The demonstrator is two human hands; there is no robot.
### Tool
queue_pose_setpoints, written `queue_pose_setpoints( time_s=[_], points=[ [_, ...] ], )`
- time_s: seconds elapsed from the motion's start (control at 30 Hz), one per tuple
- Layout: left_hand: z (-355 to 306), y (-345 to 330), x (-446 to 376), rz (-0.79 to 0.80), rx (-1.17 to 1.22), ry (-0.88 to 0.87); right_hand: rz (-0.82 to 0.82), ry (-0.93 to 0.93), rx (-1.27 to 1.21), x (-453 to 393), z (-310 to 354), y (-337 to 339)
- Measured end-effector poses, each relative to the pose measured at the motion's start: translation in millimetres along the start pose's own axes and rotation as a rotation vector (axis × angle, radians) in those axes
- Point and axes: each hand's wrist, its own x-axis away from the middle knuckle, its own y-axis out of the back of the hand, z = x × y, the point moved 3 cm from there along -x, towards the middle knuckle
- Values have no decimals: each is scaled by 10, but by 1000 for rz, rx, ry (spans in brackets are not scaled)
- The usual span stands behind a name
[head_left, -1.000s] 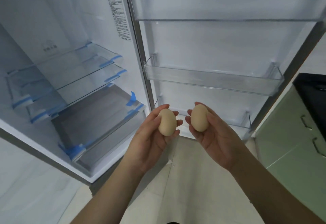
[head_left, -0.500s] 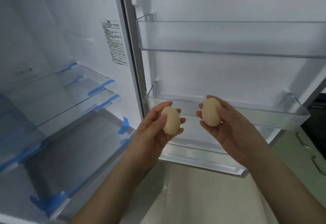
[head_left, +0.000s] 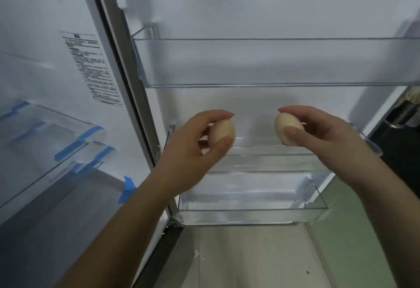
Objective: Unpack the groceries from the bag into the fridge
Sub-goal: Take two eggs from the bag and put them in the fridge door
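**Eggs held out over the middle door bin**

Fridge (head_left: 68, 26) stands open, its inner compartment to the left with glass shelves (head_left: 45, 142) whose edges carry strips of blue tape (head_left: 89, 132), likely left on from transport. The open door (head_left: 261, 4) fills the middle and right of the view, fitted with three clear bins: an upper bin (head_left: 272, 63), a middle bin (head_left: 272, 151) and a lower bin (head_left: 250, 215). None shows any food in it.

Both arms reach toward the door at the level of the middle bin. The left hand (head_left: 193, 151) has thumb and fingers curled round the left egg (head_left: 223, 132), thumb below, fingers arched over the top. The right hand (head_left: 322, 133) pinches the right egg (head_left: 287, 128) the same way, thumb on its near face. This light grip from above probably suits a fragile shell: it lets each egg be lowered into a bin and released without knocking the rim.

The eggs sit apart from each other, in front of the door's inner wall, just above the middle bin's floor; whether they touch it cannot be told. The bag is out of view.
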Motion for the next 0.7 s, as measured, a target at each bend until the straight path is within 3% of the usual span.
queue_pose_setpoints(
  time_s=[0.27,0.53,0.7],
  points=[
    [109,-201,-508,209,-552,-27,158,7,394,-425,-324,-33],
    [285,-432,-713,401,-691,121,376,44,683,-658,-386,-190],
    [341,-429,-715,390,-619,153,428,39,644,-728,-440,-261]
  ],
)
